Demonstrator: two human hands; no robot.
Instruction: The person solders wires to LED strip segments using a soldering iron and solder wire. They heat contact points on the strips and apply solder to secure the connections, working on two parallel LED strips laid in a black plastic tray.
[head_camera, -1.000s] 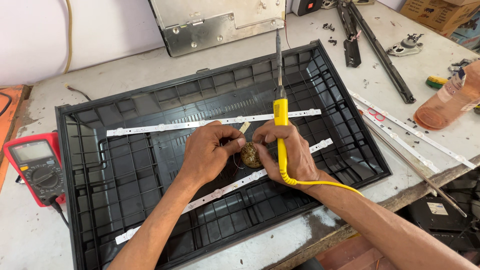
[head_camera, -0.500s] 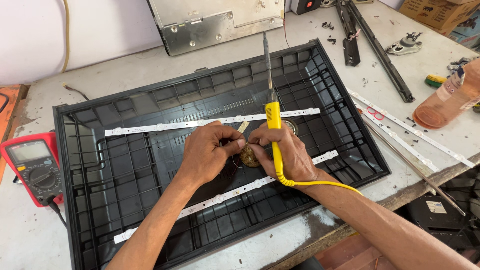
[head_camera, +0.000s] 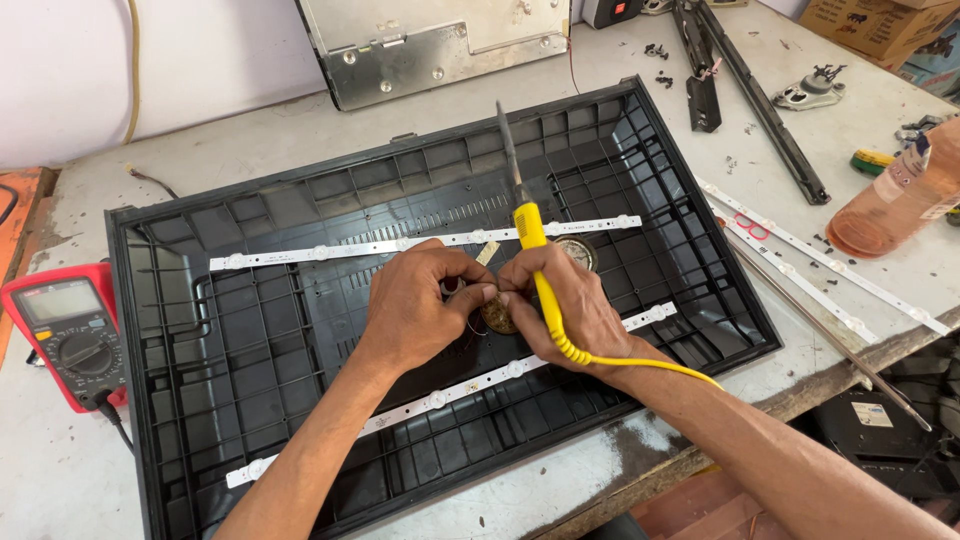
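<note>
My right hand (head_camera: 565, 305) grips a yellow-handled soldering iron (head_camera: 528, 225), its metal tip pointing up and away. My left hand (head_camera: 420, 305) meets the right one over a small round brownish tin (head_camera: 497, 316), and the fingers of both pinch at it. A round lid (head_camera: 577, 252) lies just beyond my right hand. All this is above a black ribbed plastic back cover (head_camera: 300, 210) lying flat on the bench. Two white LED strips cross the cover, an upper strip (head_camera: 330, 250) and a lower strip (head_camera: 450, 395).
A red multimeter (head_camera: 65, 330) sits at the left. More white LED strips (head_camera: 820, 265), a metal rod (head_camera: 830, 345) and an orange bottle (head_camera: 895, 195) lie to the right. A metal panel (head_camera: 440, 40), black brackets (head_camera: 745, 85) and loose screws are at the back.
Both hands have stayed together over the small tin. The soldering iron has tilted, its tip swinging left, and the round lid beyond my right hand has come into view.
</note>
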